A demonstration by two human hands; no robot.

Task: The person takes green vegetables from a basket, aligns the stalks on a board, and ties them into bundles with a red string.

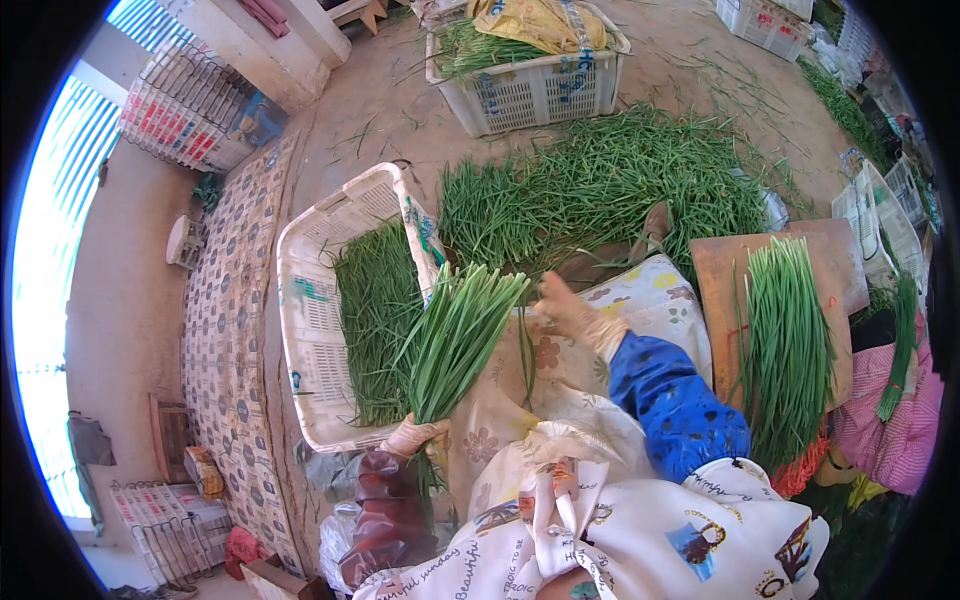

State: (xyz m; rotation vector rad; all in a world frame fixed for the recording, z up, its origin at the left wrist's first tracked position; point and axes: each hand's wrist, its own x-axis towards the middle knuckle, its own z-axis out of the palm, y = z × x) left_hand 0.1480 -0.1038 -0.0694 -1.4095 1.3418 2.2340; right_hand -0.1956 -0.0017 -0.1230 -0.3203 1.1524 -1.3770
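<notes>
A bunch of long green leafy stalks, like garlic chives (465, 330), is gripped near its lower end by my gloved left hand (417, 436), pale cut ends pointing up. My gloved right hand (574, 307) hovers over the flowered apron cloth (487, 442) on my lap, to the right of the bunch, fingers partly spread and nothing seen in them. A few loose blades hang beside the bunch over the cloth. Left of my lap, a white plastic crate (311, 315) holds more greens (379, 322). On a board (716, 292) at my right lies a larger aligned bundle (787, 337).
A big heap of loose greens (600, 180) lies on the floor ahead, my shoe (654, 229) at its edge. Behind it stands a second white crate (532, 94) with greens and a yellow sack. At far right a co-worker in pink checked clothing (877, 405) is near a tied bunch (900, 345).
</notes>
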